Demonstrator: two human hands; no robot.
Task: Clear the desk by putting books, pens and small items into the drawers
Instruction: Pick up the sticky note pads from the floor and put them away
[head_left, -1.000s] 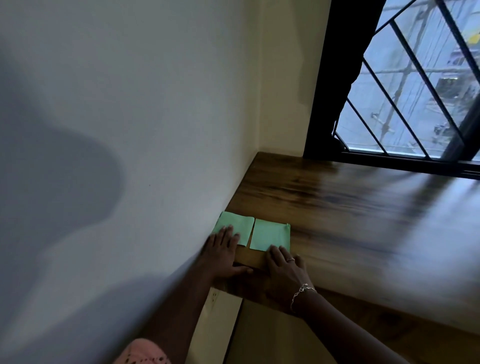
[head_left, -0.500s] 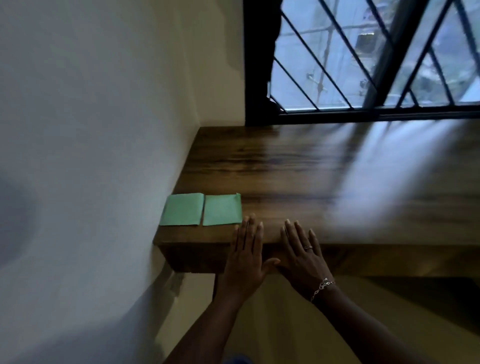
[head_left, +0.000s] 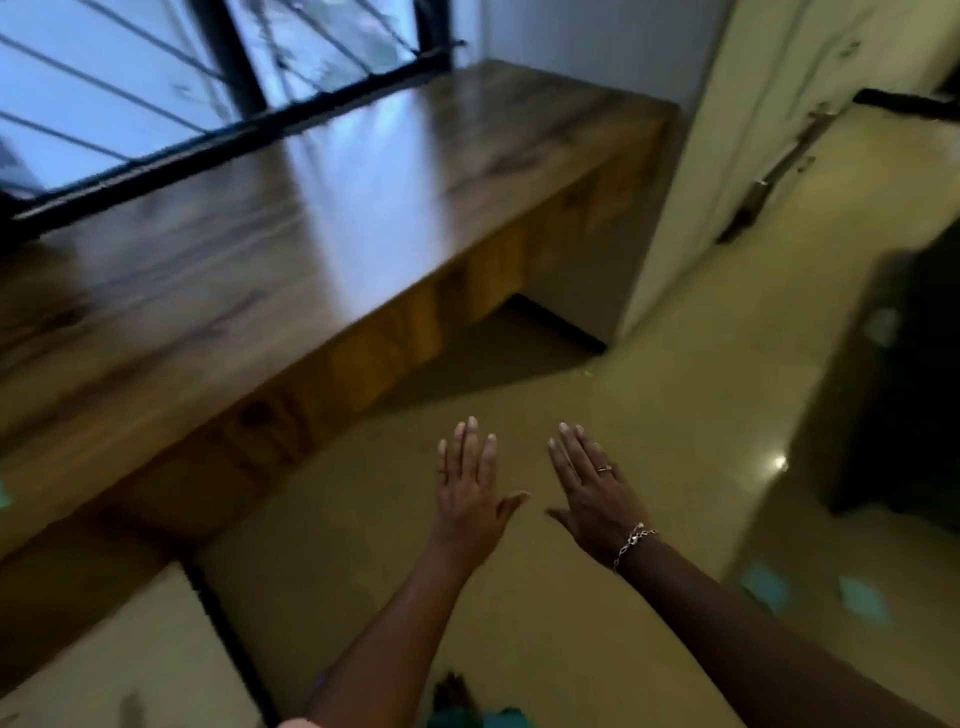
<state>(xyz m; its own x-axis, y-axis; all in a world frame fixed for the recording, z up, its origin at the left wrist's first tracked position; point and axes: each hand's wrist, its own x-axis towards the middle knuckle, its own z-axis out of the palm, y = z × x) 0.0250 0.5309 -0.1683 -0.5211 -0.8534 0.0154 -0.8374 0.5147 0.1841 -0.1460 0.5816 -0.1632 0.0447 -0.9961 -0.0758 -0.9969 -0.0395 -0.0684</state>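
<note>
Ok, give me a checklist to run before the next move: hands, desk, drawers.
1. Left hand free: ok, fingers straight, holding nothing.
2. Right hand free: ok, flat and empty.
3. Hands at the desk: not ok, both hover over the floor, off its front edge.
4. Desk top cleared: cannot tell, its left end is out of frame.
5. Drawer open: cannot tell, the front panel is blurred and no handle shows.

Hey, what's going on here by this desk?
A person is beside the wooden desk under the window. The left hand and right hand are both held out flat, fingers straight, holding nothing, over the floor and apart from the desk's front edge. A sliver of something green shows at the desk's left end; the blur hides what it is.
</note>
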